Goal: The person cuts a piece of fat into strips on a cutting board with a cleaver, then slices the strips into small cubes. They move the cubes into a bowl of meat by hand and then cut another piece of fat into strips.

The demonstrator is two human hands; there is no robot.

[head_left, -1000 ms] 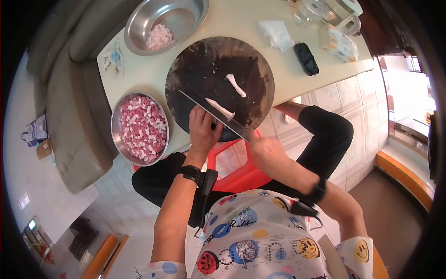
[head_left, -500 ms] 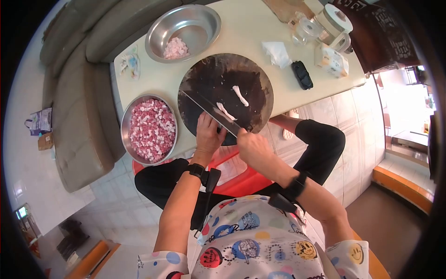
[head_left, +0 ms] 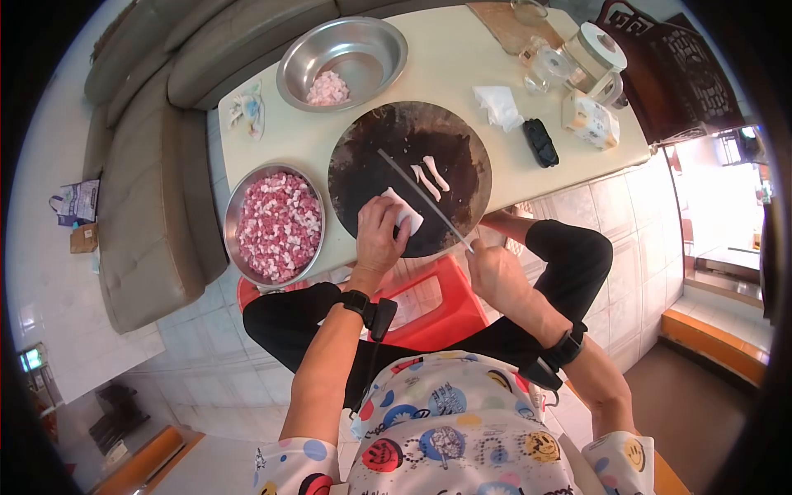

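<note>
My right hand (head_left: 498, 274) is wrapped round the handle of a long knife (head_left: 425, 193), whose blade slants up and left over the round dark cutting board (head_left: 355, 148). Fingers of my left hand (head_left: 379, 234) press on a white slab of fat (head_left: 407, 216) near the board's front edge. Two thin white strips (head_left: 436, 174) lie side by side beyond the blade. Left of the board stands a metal bowl full of diced pink and white meat (head_left: 274, 227). Behind the board, a larger metal basin (head_left: 382, 54) holds a small heap of pale diced pieces (head_left: 328, 88).
On the table (head_left: 445, 49) are a crumpled tissue (head_left: 498, 106), a black object (head_left: 540, 142), a tissue pack (head_left: 591, 120) and a glass jug (head_left: 587, 62). A red stool (head_left: 445, 307) is below the table's front edge, between my knees.
The knife and my right hand have moved right, away from my left hand. A second strip now lies beside the first, and the white slab is in plain view. The camera view has shifted slightly.
</note>
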